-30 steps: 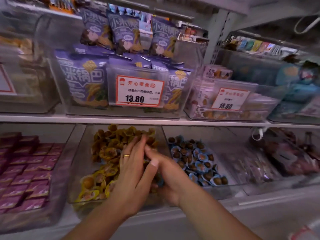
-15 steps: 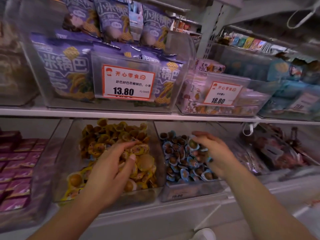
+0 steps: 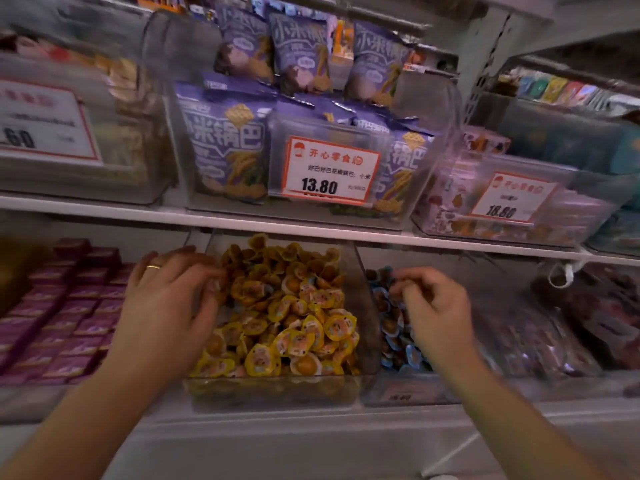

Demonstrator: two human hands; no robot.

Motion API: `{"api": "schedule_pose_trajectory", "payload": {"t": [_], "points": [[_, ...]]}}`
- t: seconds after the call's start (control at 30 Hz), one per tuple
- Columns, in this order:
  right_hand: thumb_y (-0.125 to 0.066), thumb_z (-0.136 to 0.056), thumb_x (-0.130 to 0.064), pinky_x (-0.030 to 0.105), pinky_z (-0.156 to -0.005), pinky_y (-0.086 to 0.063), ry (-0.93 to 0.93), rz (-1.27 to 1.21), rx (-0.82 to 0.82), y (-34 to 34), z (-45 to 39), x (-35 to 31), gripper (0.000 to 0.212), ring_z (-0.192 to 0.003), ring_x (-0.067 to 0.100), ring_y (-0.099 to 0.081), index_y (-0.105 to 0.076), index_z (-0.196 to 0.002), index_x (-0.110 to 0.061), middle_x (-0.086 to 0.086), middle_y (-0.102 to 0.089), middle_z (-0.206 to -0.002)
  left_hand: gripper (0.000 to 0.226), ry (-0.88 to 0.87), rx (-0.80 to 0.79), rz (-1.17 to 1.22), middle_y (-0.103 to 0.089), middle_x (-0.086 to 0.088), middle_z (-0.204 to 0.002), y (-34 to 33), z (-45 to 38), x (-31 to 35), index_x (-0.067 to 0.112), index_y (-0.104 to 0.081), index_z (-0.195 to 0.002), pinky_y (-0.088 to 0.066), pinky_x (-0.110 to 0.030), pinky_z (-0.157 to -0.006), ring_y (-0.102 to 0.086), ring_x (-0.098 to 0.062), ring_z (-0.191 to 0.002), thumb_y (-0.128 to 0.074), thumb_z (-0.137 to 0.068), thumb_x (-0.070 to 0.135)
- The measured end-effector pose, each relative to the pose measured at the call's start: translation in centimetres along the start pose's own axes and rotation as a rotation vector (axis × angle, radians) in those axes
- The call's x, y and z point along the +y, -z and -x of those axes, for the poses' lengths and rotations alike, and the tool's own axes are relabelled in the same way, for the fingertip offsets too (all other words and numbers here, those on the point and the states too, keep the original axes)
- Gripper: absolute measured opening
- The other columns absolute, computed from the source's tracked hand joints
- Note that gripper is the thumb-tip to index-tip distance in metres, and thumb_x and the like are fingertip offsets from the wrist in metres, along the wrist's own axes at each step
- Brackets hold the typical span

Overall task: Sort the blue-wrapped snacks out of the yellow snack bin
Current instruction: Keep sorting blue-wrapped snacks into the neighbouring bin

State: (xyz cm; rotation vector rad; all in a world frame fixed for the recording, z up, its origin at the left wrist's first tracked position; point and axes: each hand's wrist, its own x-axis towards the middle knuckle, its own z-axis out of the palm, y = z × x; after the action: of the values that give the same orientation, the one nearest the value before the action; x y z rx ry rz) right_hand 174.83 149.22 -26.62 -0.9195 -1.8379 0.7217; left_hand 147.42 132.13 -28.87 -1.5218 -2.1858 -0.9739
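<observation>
Left hand is reaching palm-down into the yellow snack bin at its 9 o'clock edge, fingers curling among yellow snacks; grip contents unclear. Right hand is hovering over blue-wrapped snacks in the neighbouring bin at 3 o'clock, fingertips pinching together, held item unclear.

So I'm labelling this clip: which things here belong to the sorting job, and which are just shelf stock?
Job:
yellow snack bin
blue-wrapped snacks bin
left hand
right hand

Shelf stock:
purple boxes
purple crisp bags
13.80 price tag
</observation>
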Motion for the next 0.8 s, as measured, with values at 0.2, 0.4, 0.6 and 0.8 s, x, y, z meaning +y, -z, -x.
{"api": "schedule_pose_trajectory", "payload": {"t": [0.2, 0.4, 0.6, 0.8], "points": [[-0.052, -0.096, -0.029, 0.019, -0.09, -0.046, 0.345, 0.278, -0.715, -12.8, 3.5, -6.3, 0.026, -0.105, 0.006, -0.057, -0.067, -0.116, -0.024, -0.007, -0.065, -0.112, 0.047, 0.088, -0.164, 0.085, -0.058, -0.004, -0.128, 0.6, 1.4, -4.0, 0.021, -0.067, -0.119, -0.05, -0.047, -0.093, -0.059, -0.03, -0.114, -0.04, -0.09, 0.046], [-0.064, -0.088, -0.026, 0.017, -0.08, -0.047, 0.24, 0.334, -1.064, -19.3, 2.4, -4.5, 0.033, -0.097, 0.015, -0.06, -0.057, -0.12, -0.033, -0.005, -0.065, -0.11, 0.039, 0.06, -0.166, 0.213, -0.049, 0.009, -0.14, 0.0, 2.2, -5.4, 0.036, -0.055, -0.127, -0.051, -0.04, -0.097, -0.055, -0.016, -0.123, -0.044, -0.093, 0.053], [-0.068, -0.078, -0.037, 0.025, -0.065, -0.046, 0.365, 0.767, -1.142, -18.0, -1.3, -3.2, 0.012, -0.083, 0.016, -0.06, -0.064, -0.084, -0.028, -0.005, -0.067, -0.088, 0.044, 0.066, -0.164, 0.229, -0.047, 0.011, -0.143, 0.0, 2.2, -5.7, 0.034, -0.058, -0.127, -0.051, -0.041, -0.097, -0.054, -0.013, -0.125, -0.044, -0.092, 0.057], [-0.055, -0.085, -0.04, 0.035, -0.091, -0.047, 0.498, 0.892, -1.037, -21.1, -0.5, -3.2, 0.04, -0.107, 0.027, -0.062, -0.055, -0.122, -0.026, 0.004, -0.067, -0.113, 0.044, 0.079, -0.172, 0.26, -0.044, 0.01, -0.147, 0.3, 2.1, -5.2, 0.031, -0.058, -0.131, -0.048, -0.039, -0.101, -0.049, -0.012, -0.129, -0.048, -0.094, 0.051]]}}
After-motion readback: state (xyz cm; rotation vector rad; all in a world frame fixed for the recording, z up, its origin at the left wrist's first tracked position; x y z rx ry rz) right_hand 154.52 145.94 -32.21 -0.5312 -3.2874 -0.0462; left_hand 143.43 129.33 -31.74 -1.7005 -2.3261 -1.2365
